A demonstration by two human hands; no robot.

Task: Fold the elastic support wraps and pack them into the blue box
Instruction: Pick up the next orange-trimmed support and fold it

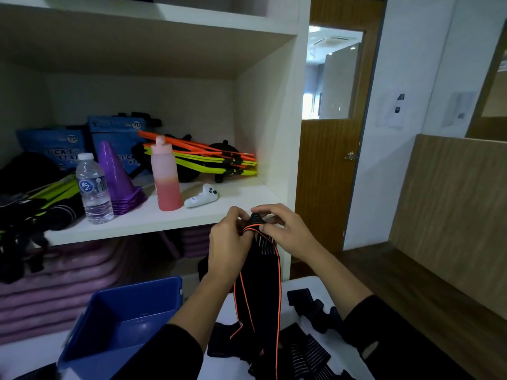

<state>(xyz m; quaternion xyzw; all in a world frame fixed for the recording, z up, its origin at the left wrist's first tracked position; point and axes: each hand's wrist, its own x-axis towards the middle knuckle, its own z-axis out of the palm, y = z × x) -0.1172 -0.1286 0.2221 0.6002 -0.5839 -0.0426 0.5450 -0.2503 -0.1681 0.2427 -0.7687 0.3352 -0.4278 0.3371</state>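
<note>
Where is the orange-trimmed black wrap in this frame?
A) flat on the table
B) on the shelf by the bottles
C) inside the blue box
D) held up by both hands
D: the left hand and right hand both pinch the top of the orange-trimmed wrap, which hangs outside the blue box.

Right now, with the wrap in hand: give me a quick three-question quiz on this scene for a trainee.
1. True or false: the wrap that the left hand and right hand hold up has green edging.
2. What stands on the shelf between the water bottle and the pink bottle?
3. Fill the gap: the loose wraps lie on the table to the ___ of the box.
Key: 1 false, the edging is orange. 2 purple cones. 3 right.
</note>
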